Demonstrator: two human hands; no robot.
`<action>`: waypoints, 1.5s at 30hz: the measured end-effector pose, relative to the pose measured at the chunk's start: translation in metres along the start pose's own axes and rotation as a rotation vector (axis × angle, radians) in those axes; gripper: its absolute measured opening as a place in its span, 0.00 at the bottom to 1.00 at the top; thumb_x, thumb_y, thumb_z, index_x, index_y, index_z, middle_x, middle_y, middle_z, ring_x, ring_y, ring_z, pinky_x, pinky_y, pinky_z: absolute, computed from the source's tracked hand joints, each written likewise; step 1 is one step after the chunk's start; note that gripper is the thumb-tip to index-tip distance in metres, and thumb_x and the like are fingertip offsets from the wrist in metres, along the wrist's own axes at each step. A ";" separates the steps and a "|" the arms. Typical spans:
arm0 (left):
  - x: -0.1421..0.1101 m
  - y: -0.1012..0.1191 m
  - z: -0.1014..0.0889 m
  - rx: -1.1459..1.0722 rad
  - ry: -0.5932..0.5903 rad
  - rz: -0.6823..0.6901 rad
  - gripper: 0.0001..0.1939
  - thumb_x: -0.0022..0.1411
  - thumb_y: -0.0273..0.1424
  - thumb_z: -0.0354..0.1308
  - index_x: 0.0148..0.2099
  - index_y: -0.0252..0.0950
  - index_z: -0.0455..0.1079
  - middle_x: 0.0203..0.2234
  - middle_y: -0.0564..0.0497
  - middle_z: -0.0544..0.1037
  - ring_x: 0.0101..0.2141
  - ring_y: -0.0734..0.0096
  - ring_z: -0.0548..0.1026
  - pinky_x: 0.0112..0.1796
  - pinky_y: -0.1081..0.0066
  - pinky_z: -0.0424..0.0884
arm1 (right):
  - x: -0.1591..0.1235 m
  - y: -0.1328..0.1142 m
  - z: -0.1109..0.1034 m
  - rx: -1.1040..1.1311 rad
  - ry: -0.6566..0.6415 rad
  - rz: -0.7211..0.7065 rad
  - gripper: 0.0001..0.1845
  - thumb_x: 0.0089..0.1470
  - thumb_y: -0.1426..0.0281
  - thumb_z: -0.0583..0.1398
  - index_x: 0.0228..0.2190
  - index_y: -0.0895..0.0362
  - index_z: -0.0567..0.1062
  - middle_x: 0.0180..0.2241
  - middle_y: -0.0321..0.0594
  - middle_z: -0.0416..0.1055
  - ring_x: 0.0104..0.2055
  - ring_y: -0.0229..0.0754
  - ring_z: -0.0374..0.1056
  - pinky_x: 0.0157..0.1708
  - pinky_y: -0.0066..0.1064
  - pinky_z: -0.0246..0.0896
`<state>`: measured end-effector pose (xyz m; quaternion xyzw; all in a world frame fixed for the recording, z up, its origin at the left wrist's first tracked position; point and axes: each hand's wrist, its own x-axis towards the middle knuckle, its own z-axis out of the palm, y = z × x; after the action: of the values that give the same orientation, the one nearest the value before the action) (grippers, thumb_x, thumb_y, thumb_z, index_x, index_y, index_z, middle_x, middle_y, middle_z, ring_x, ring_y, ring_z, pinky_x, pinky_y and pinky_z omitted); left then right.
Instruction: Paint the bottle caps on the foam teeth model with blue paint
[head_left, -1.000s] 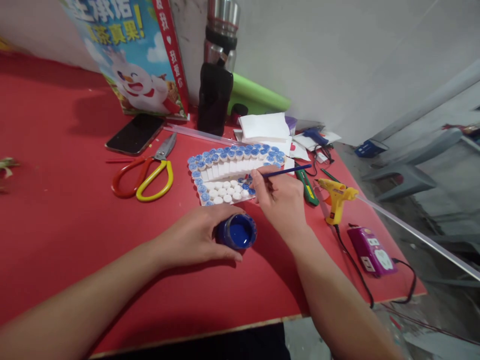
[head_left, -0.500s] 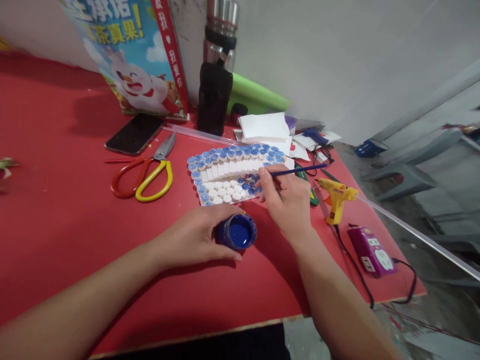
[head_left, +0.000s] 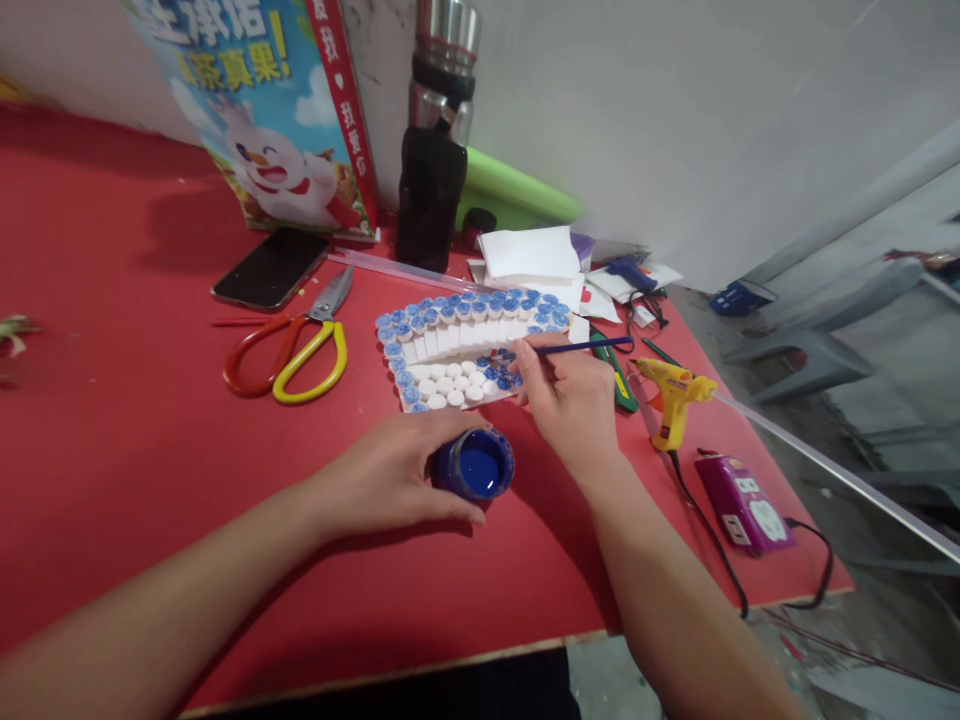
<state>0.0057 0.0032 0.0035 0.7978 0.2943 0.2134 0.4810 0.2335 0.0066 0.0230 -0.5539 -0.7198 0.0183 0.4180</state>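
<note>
My left hand [head_left: 405,470] is wrapped round the side of a small jar of blue paint [head_left: 480,466] on the red table. In my right hand [head_left: 562,390] is a thin blue paintbrush [head_left: 589,345], pinched between thumb and fingers. Its tip is over a white board piece [head_left: 480,352] covered with small round discs and a row of white strips. The discs along the top and left edge are blue. Lower down, white discs [head_left: 450,384] lie beside darker blue discs [head_left: 499,375] close to the brush tip.
Red-and-yellow scissors [head_left: 300,350] and a phone [head_left: 271,268] lie left of the board. A yellow glue gun [head_left: 675,395], a green cutter [head_left: 615,375] and a purple power box [head_left: 744,503] sit at right. Behind stand a printed bag [head_left: 277,130], a black bottle [head_left: 430,195] and white papers [head_left: 529,255].
My right hand and the brush have shifted slightly left, over the discs. My left hand stays on the jar.
</note>
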 end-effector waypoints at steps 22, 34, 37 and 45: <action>0.001 0.001 -0.001 -0.001 -0.008 0.003 0.31 0.53 0.41 0.81 0.57 0.41 0.77 0.52 0.50 0.84 0.51 0.56 0.82 0.48 0.64 0.74 | -0.002 -0.001 0.003 0.088 -0.050 0.064 0.18 0.74 0.58 0.57 0.36 0.55 0.77 0.27 0.39 0.80 0.25 0.40 0.74 0.28 0.32 0.65; 0.001 0.004 -0.002 -0.019 -0.018 -0.011 0.28 0.53 0.39 0.81 0.54 0.41 0.78 0.48 0.51 0.85 0.46 0.59 0.82 0.45 0.65 0.74 | 0.002 -0.007 0.010 0.037 -0.064 0.029 0.18 0.75 0.59 0.55 0.36 0.56 0.78 0.30 0.42 0.81 0.27 0.41 0.75 0.30 0.32 0.65; 0.001 0.004 -0.002 -0.018 -0.013 -0.012 0.29 0.53 0.39 0.81 0.54 0.41 0.78 0.49 0.50 0.85 0.47 0.58 0.82 0.45 0.65 0.74 | 0.002 -0.009 0.010 0.029 -0.046 0.022 0.18 0.74 0.59 0.55 0.37 0.56 0.78 0.29 0.41 0.81 0.26 0.40 0.74 0.30 0.32 0.65; 0.001 0.004 -0.002 -0.026 -0.020 -0.012 0.27 0.53 0.40 0.80 0.53 0.41 0.79 0.47 0.50 0.85 0.44 0.58 0.82 0.43 0.65 0.74 | 0.005 -0.010 0.012 -0.047 -0.051 -0.018 0.22 0.76 0.58 0.53 0.35 0.56 0.78 0.27 0.40 0.79 0.25 0.39 0.72 0.31 0.33 0.64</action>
<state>0.0066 0.0037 0.0077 0.7918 0.2915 0.2062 0.4956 0.2178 0.0120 0.0230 -0.5562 -0.7355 0.0117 0.3866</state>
